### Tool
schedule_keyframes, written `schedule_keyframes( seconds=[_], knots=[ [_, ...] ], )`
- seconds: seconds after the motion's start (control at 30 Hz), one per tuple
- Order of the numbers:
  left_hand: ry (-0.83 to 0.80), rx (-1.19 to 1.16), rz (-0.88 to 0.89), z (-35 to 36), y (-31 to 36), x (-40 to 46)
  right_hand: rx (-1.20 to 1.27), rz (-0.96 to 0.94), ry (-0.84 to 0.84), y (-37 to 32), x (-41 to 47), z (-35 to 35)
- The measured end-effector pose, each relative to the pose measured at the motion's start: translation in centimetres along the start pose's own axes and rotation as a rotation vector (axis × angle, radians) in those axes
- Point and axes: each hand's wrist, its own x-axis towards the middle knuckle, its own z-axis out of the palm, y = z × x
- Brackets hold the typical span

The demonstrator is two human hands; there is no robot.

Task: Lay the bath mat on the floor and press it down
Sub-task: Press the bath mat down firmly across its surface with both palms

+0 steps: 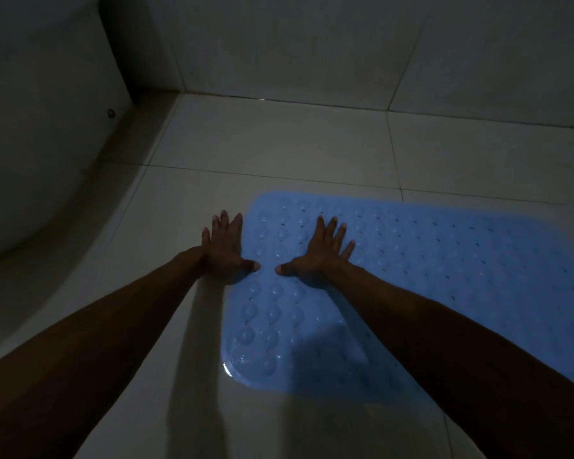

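1. two bare hands lie flat in the head view, fingers straight and spread, holding nothing.
2. left hand (224,246) sits at the mat's left edge, palm mostly on the tile, thumb reaching onto the blue surface.
3. right hand (322,251) presses palm-down wholly on the mat, thumb pointing toward the left thumb; the two thumbs are near but apart.
4. bath mat (428,276) is light blue, rubbery-looking, rectangular with rounded corners, dotted with rows of round raised bumps and small slit holes; it lies flat on the floor, running off the right edge.
5. floor (279,144) is glossy pale tile in large squares with thin dark grout lines.
6. curved white tub wall (40,144) stands left, smooth, with a small round metal stud.
7. tiled wall (312,44) rises behind, matt and dim.
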Motion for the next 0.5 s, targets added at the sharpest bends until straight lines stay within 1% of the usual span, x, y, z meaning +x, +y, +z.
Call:
schedule_keyframes(
  seconds=[0.1, 0.17, 0.23, 0.33, 0.43, 0.5],
  knots=[
    [0.04, -0.033, -0.005, 0.8, -0.2, -1.0, 0.042, 0.051, 0.0, -0.8, -0.2, 0.2],
    [0.055, -0.031, -0.017, 1.0, -0.2, -1.1, 0.073, 0.061, 0.03, -0.9, -0.5, 0.6],
    [0.071, -0.031, -0.032, 1.2, -0.2, -1.1, 0.077, 0.009, 0.069, -0.2, -0.9, 1.5],
    [0.08, -0.061, -0.04, 1.5, 0.0, -1.5, 0.022, -0.116, 0.114, 1.3, -1.8, 2.5],
    [0.102, -0.072, -0.046, 1.8, 0.2, -2.0, -0.033, -0.161, 0.024, 1.9, -2.3, 2.0],
    [0.116, -0.062, -0.042, 1.9, 0.3, -2.1, -0.063, -0.162, 0.018, 1.8, -2.6, 1.9]
  ],
)
